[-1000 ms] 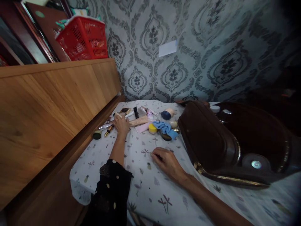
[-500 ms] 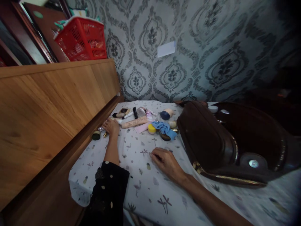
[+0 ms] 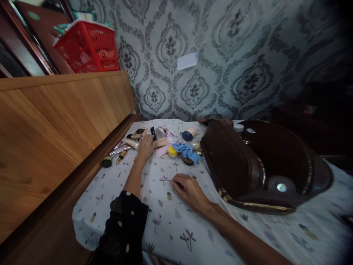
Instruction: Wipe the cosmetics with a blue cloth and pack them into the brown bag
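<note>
My left hand (image 3: pixel 146 147) lies over the left end of a peach tube (image 3: pixel 161 142), fingers stretched forward with nothing visibly gripped. Close to its fingertips is a black tube (image 3: pixel 153 133); a cream tube (image 3: pixel 130 142) is at its left. My right hand (image 3: pixel 189 188) rests on the patterned cloth (image 3: pixel 165 235), fingers curled together, nothing visible in them. Among the cosmetics are a yellow-lidded jar (image 3: pixel 172 151), a blue cloth (image 3: pixel 187 151), a pink tube (image 3: pixel 161 151), a clear jar (image 3: pixel 160 131), a gold-and-black lipstick (image 3: pixel 121 156) and a dark-lidded jar (image 3: pixel 106 162).
A brown leather bag (image 3: pixel 231 165) stands unzipped at the right, a white lid (image 3: pixel 238 128) at its far edge. A wooden panel (image 3: pixel 66 125) borders the left side, with a red basket (image 3: pixel 88 48) on top. The patterned wall (image 3: pixel 154 73) closes off the back.
My left hand has moved right, from the small items at the left onto the peach tube, uncovering the lipstick and a silvery tube. My right hand stays put; the view has shifted slightly.
</note>
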The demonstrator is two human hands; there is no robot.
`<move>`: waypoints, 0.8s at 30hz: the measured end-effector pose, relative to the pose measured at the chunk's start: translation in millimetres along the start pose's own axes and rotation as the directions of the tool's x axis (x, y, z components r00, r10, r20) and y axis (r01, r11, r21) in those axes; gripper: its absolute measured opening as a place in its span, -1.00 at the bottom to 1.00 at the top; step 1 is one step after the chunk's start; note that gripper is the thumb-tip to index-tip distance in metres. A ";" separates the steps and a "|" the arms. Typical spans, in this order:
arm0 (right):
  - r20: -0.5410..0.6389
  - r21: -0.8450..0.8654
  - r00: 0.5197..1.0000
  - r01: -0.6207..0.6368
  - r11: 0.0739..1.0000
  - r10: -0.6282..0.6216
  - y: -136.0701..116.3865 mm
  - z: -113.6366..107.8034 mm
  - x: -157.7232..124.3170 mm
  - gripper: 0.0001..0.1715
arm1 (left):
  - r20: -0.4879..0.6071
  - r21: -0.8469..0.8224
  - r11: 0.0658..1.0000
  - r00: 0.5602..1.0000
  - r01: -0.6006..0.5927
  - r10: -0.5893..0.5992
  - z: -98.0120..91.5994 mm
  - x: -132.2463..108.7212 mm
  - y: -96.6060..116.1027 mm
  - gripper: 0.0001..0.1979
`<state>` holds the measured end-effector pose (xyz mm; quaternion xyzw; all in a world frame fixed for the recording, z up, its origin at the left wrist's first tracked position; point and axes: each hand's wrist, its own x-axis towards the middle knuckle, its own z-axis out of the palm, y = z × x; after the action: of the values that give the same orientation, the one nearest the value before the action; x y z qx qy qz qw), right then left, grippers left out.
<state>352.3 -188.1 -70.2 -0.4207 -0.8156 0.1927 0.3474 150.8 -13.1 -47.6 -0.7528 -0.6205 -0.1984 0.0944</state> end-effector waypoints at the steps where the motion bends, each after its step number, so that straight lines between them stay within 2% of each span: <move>1: 0.000 -0.003 1.000 -0.002 1.000 0.002 -0.5 -0.2 0.0 -0.64 | 0.041 -0.025 0.998 0.998 -0.055 0.056 2.2 0.9 8.5 -0.59; 5: -0.005 0.004 1.000 -0.005 1.000 0.005 -1.1 0.1 0.0 -0.66 | 0.148 -0.114 0.981 0.974 -0.155 0.171 1.1 3.0 25.2 -0.52; 11: -0.013 0.001 1.000 -0.009 1.000 0.009 0.2 1.3 -1.2 -0.67 | 0.258 -0.253 0.947 0.929 -0.199 0.265 -20.4 12.5 7.8 -0.44; 14: -0.004 -0.006 1.000 -0.025 1.000 0.025 -3.2 0.3 -2.0 -0.69 | 0.297 -0.347 0.912 0.897 -0.217 0.327 -25.4 15.6 1.1 -0.41; 20: -0.001 -0.021 0.999 -0.045 0.999 0.045 -4.3 -0.7 -0.4 -0.72 | 0.404 -0.468 0.864 0.826 -0.182 0.393 -21.8 17.6 -0.5 -0.44; 24: -0.008 0.000 1.000 -0.029 1.000 0.029 -1.3 -0.6 -0.5 -0.68 | 0.457 -0.490 0.862 0.802 -0.134 0.384 -22.4 17.5 0.9 -0.48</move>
<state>352.2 -189.3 -69.2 -0.4332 -0.8080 0.1961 0.3480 150.3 -6.3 -20.0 -0.8586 -0.4494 -0.0959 -0.2272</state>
